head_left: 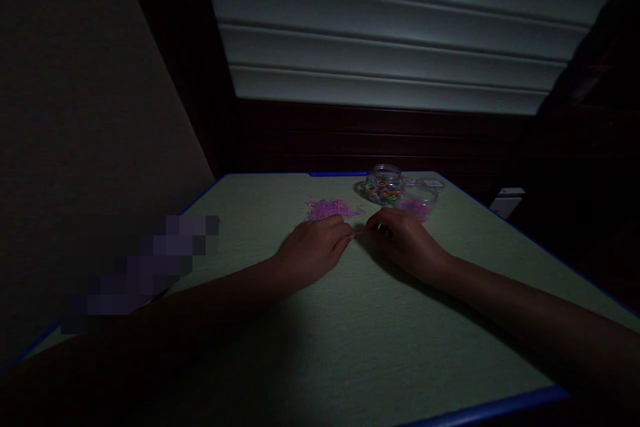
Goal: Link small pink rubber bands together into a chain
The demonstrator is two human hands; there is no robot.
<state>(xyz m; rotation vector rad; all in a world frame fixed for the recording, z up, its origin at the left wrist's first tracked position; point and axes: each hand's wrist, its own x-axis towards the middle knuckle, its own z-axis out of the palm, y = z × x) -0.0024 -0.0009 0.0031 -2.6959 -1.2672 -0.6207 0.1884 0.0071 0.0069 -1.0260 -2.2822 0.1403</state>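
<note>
My left hand [316, 247] is closed in a pinch just in front of a pile of small pink and purple bands [330, 209]. Facing it, my right hand [404, 238] also pinches, with its fingers curled. A thin, pale strand [359, 233] spans the short gap between the fingertips of both hands; it looks like a small band, though dimness blurs it. Behind my right hand stands a clear container [419, 200] with pink bands inside.
A round clear jar [384, 183] of multicoloured bands stands at the table's back edge. The light green table [320, 347] has a blue rim. A pixelated patch covers the left edge. A white object [509, 201] lies beyond the right edge.
</note>
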